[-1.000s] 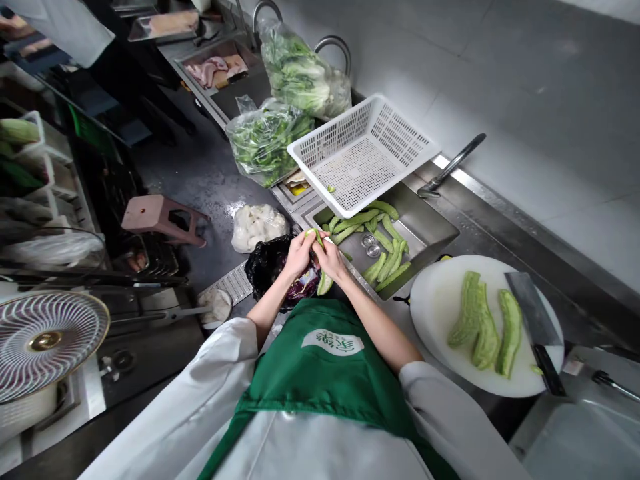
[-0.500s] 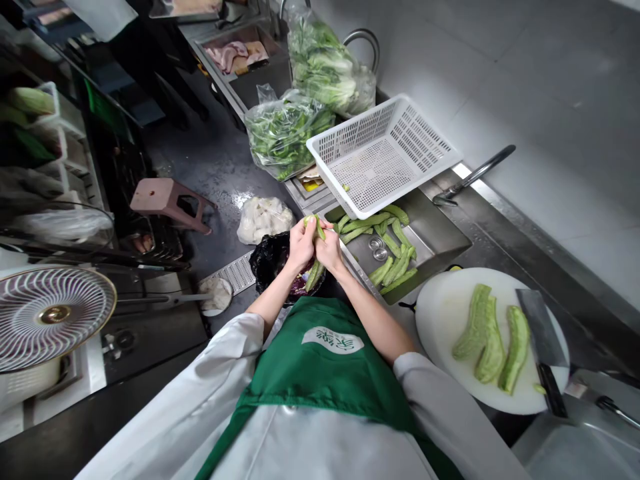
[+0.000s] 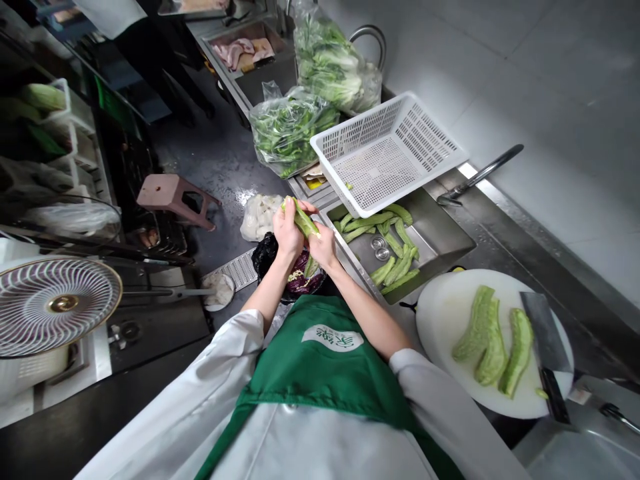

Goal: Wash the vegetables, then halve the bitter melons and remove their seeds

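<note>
My left hand (image 3: pixel 289 229) and my right hand (image 3: pixel 323 245) are both closed on a pale green gourd (image 3: pixel 305 220), held tilted between them. Under my hands stands a bin lined with a black bag (image 3: pixel 265 253), with purple scraps (image 3: pixel 303 281) and a green piece inside. Several green gourds (image 3: pixel 400 263) lie in the steel sink to the right. A white perforated basket (image 3: pixel 385 170) rests across the sink's far side. On the round white board (image 3: pixel 445 313) are three gourd pieces (image 3: pixel 517 350) and a cleaver (image 3: pixel 547 340).
Bagged leafy greens (image 3: pixel 293 130) sit beyond the sink. A pink stool (image 3: pixel 173 195) and a white bag (image 3: pixel 259 217) stand on the floor. A round fan-like rack (image 3: pixel 57 305) is at left. Another person's dark-trousered legs (image 3: pixel 155 60) show at upper left. A tap (image 3: pixel 480 177) juts over the counter.
My hands have lifted and shifted slightly left, and they are a little farther apart. More of the gourd shows between them. The view has shifted slightly.
</note>
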The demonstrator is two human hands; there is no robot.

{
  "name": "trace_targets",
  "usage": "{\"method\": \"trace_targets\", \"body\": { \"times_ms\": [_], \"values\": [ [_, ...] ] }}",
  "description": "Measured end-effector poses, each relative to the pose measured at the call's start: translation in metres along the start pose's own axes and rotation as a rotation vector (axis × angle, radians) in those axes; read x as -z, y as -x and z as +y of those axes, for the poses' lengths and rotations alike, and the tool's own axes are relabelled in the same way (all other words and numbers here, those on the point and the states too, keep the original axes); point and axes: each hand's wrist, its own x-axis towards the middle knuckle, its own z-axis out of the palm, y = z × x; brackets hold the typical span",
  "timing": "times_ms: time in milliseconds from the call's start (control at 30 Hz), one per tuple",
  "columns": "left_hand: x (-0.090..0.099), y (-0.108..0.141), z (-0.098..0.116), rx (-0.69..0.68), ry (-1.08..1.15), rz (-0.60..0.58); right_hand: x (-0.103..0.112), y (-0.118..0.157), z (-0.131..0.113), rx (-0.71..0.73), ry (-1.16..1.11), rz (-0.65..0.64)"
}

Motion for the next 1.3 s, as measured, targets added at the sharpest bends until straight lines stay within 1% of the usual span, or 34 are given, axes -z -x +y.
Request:
{"method": "trace_targets", "body": {
  "times_ms": [100,167,200,267,367,467,533,667,767,867,933,1000,1067,1133,1233,1300],
  "values": [
    [-0.001,-0.005,0.007,-0.040,0.033,0.089,0.006,0.006,-0.007,0.049,-0.067,-0.146],
    [0.000,-0.007,0.009,-0.052,0.043,0.108,0.009,0.011,-0.011,0.065,-0.086,-0.216],
    [0.000,-0.006,0.009,-0.045,0.042,0.102,0.010,0.012,-0.013,0.070,-0.085,-0.222],
    [0.000,-0.004,0.008,-0.018,0.043,0.074,0.009,0.013,-0.013,0.097,-0.050,-0.173],
    [0.000,0.001,0.006,-0.009,0.103,0.039,0.004,0.010,-0.009,0.184,0.055,-0.085],
    [-0.002,0.004,0.009,-0.013,0.143,0.075,0.000,0.007,-0.003,0.252,0.146,-0.088],
    [-0.002,0.005,0.012,-0.005,0.149,0.091,-0.002,0.007,0.000,0.284,0.183,-0.063],
    [-0.003,0.008,0.018,-0.028,0.207,0.045,-0.006,0.005,-0.001,0.311,0.187,0.008],
    [-0.005,0.009,0.022,-0.027,0.225,0.059,-0.009,0.004,-0.006,0.275,0.146,0.025],
    [-0.007,0.007,0.029,-0.032,0.216,0.104,-0.010,0.005,-0.009,0.217,-0.001,-0.005],
    [-0.008,0.005,0.036,-0.064,0.215,0.138,-0.008,0.006,-0.008,0.117,-0.133,-0.085],
    [-0.008,0.003,0.042,-0.091,0.209,0.174,-0.007,0.009,-0.005,-0.032,-0.249,-0.185],
    [-0.008,0.002,0.049,-0.096,0.204,0.197,-0.008,0.010,-0.001,-0.143,-0.317,-0.231],
    [-0.008,0.002,0.053,-0.092,0.208,0.200,-0.010,0.011,0.000,-0.159,-0.327,-0.200],
    [-0.010,0.001,0.059,-0.093,0.201,0.195,-0.015,0.011,-0.003,-0.114,-0.276,-0.129],
    [-0.012,0.001,0.062,-0.084,0.178,0.197,-0.016,0.011,-0.007,-0.107,-0.244,-0.116]
  ]
}}
